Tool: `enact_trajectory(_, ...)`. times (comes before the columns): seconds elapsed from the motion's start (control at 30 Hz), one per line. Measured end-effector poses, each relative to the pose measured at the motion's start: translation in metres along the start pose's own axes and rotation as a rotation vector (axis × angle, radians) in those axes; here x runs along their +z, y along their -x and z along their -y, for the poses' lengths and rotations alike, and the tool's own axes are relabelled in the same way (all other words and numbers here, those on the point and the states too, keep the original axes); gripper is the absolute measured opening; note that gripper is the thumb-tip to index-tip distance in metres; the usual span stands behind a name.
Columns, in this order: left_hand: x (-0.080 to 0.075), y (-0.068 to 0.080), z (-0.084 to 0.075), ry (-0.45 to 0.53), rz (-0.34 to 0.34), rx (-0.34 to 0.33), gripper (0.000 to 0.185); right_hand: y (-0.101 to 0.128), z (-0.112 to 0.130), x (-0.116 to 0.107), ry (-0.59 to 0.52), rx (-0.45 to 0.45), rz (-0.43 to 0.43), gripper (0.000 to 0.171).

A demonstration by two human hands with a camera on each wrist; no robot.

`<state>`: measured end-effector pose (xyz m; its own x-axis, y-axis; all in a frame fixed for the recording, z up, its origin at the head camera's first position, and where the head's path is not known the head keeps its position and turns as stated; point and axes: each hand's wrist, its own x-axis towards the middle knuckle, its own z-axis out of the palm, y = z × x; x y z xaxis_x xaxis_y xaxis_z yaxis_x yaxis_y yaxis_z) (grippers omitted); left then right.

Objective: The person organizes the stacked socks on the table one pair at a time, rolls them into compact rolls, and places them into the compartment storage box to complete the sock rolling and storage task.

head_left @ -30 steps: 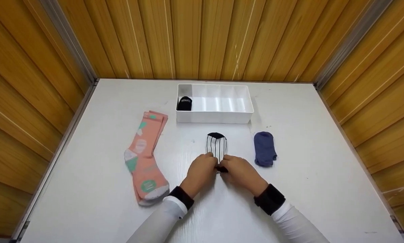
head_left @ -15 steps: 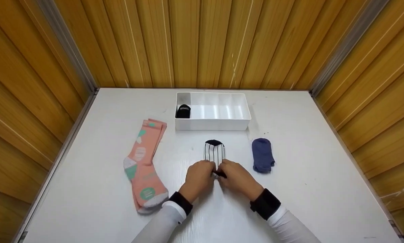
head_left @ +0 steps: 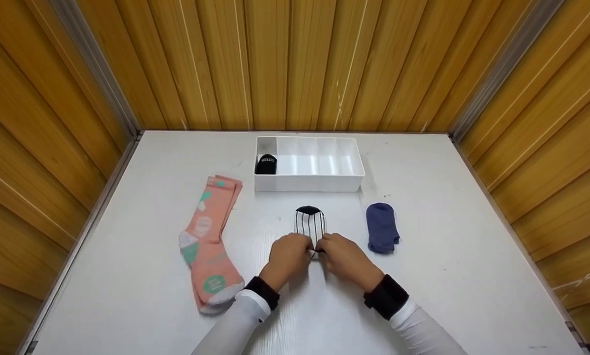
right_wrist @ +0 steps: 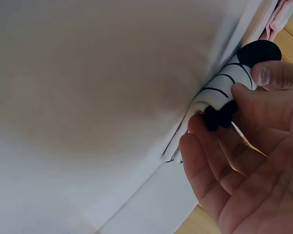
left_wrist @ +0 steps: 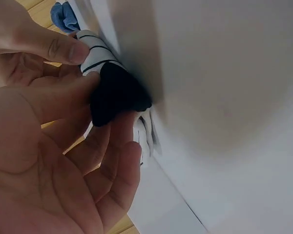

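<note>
A white sock with thin black stripes [head_left: 311, 223] lies in the middle of the table, its black end pointing at the box. My left hand [head_left: 288, 257] and right hand [head_left: 347, 258] pinch its near end from either side, thumbs close together. In the left wrist view, the thumb and fingers hold a black part of the sock [left_wrist: 119, 92] beside a folded striped part. The right wrist view shows the striped fabric [right_wrist: 224, 84] bent into a roll between thumb and fingers, black patches at both ends. The fingers hide part of the near end.
A white divided box [head_left: 309, 183] stands at the back, a black sock bundle [head_left: 266, 165] in its leftmost compartment. Long pink socks [head_left: 211, 246] lie on the left, a blue sock [head_left: 382, 228] on the right. Wood-look panels [head_left: 270, 64] enclose the white table.
The head view has tilted slightly, so everything sits lower in it. Both hands keep their pinch on the striped sock; less black shows between them at its near end.
</note>
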<state>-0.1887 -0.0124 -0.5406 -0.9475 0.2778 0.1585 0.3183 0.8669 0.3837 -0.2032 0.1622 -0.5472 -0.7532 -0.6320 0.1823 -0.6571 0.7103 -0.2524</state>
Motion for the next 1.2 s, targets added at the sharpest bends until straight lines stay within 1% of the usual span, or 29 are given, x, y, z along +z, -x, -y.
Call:
enact_trajectory(0.1, 0.002, 0.0, -0.001, -0.013, 0.005, -0.02, 0.009, -0.002, -0.002, -0.002, -0.022, 0.001, 0.019, 0.01)
enact_trajectory(0.17, 0.004, 0.0, -0.001, -0.016, 0.011, -0.028, 0.009, -0.002, -0.002, -0.003, -0.014, -0.008, 0.01, 0.009)
enact_trajectory(0.27, 0.004, -0.002, -0.002, -0.01, 0.03, -0.041, 0.007, -0.001, -0.002, -0.003, 0.032, -0.032, -0.047, 0.007)
enact_trajectory(0.33, 0.004, -0.005, -0.001, 0.009, 0.048, -0.058, 0.004, 0.001, 0.0, -0.003, 0.068, -0.067, -0.097, 0.008)
enact_trajectory(0.4, 0.003, -0.008, 0.0, 0.043, 0.071, -0.083, 0.009, 0.002, 0.003, -0.001, 0.123, -0.106, -0.141, 0.013)
enact_trajectory(0.5, 0.001, -0.012, 0.002, 0.101, 0.115, -0.113, 0.02, 0.003, 0.009, 0.001, 0.199, -0.139, -0.185, 0.017)
enact_trajectory(0.57, 0.0, -0.013, 0.003, 0.127, 0.14, -0.124, 0.024, 0.003, 0.012, 0.003, 0.244, -0.128, -0.195, 0.019)
enact_trajectory(0.63, -0.001, -0.013, 0.004, 0.134, 0.154, -0.118, 0.025, 0.002, 0.014, 0.004, 0.25, -0.099, -0.183, 0.017)
enact_trajectory(0.67, -0.002, -0.012, 0.004, 0.126, 0.149, -0.11, 0.025, 0.001, 0.014, 0.005, 0.246, -0.084, -0.17, 0.016)
enact_trajectory(0.73, -0.002, -0.01, 0.003, 0.075, 0.111, -0.077, 0.021, -0.001, 0.013, 0.005, 0.214, -0.054, -0.134, 0.013)
enact_trajectory(0.83, -0.002, -0.007, 0.0, -0.053, 0.03, -0.015, 0.01, -0.003, 0.009, 0.003, 0.134, -0.017, -0.082, 0.01)
enact_trajectory(0.9, -0.003, -0.005, -0.001, -0.141, -0.019, 0.015, 0.008, -0.004, 0.005, 0.002, 0.074, -0.003, -0.061, 0.008)
enact_trajectory(0.93, -0.002, -0.004, -0.002, -0.166, -0.031, 0.025, 0.008, -0.005, 0.004, 0.002, 0.05, -0.002, -0.053, 0.008)
enact_trajectory(1.0, -0.002, -0.003, -0.003, -0.199, -0.04, 0.037, 0.009, -0.004, 0.001, 0.001, 0.02, 0.0, -0.045, 0.009)
enact_trajectory(1.07, -0.001, -0.003, -0.003, -0.211, -0.036, 0.041, 0.008, -0.004, 0.0, 0.001, 0.011, -0.004, -0.04, 0.009)
enact_trajectory(1.2, 0.0, -0.005, -0.001, -0.203, -0.026, 0.044, 0.006, -0.001, -0.001, 0.001, 0.061, -0.032, -0.052, 0.011)
